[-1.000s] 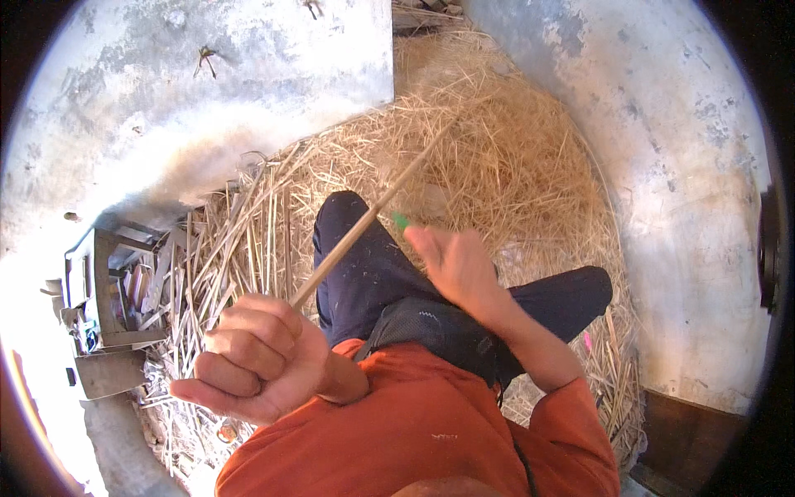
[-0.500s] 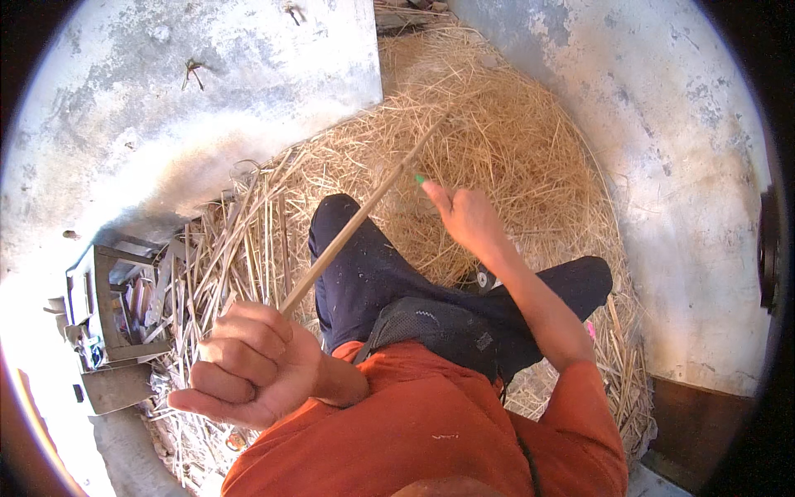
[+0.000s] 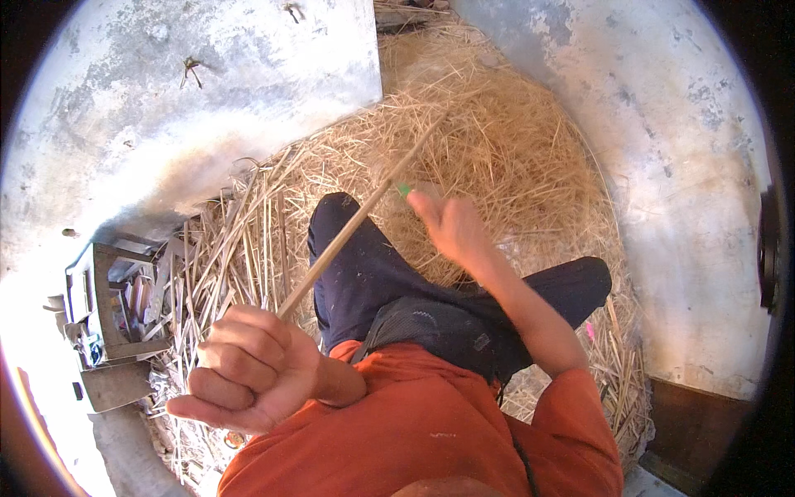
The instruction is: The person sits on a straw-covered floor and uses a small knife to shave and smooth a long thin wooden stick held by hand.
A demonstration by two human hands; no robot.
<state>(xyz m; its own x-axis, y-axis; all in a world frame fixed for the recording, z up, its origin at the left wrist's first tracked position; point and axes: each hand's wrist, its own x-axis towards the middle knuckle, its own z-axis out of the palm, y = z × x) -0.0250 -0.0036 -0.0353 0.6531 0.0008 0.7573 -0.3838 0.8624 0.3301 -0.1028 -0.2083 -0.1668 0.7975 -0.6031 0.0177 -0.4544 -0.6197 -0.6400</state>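
My left hand point(image 3: 248, 364) is closed in a fist round the near end of a long, thin pale-brown stick point(image 3: 352, 225), like a cane or split bamboo. The stick slants up and away to the right, over my bent left knee. Its far end is above the straw. My right hand point(image 3: 455, 230) is closed, beside the stick's middle. A small bright green tip point(image 3: 403, 190) sticks out past its thumb side, close to the stick. The rest of that green-tipped thing is hidden in my fingers, and whether it touches the stick I cannot tell.
Loose shavings and straw point(image 3: 513, 157) cover the floor ahead of my crossed legs point(image 3: 373, 265). Cut stalks point(image 3: 257, 240) lie in a heap at the left, beside a box-like frame point(image 3: 112, 306) with odds and ends inside. Whitewashed walls point(image 3: 679, 149) rise on both sides.
My right hand has moved left and slightly nearer to me, bringing the green tip closer to the stick. My left hand and the stick have hardly moved.
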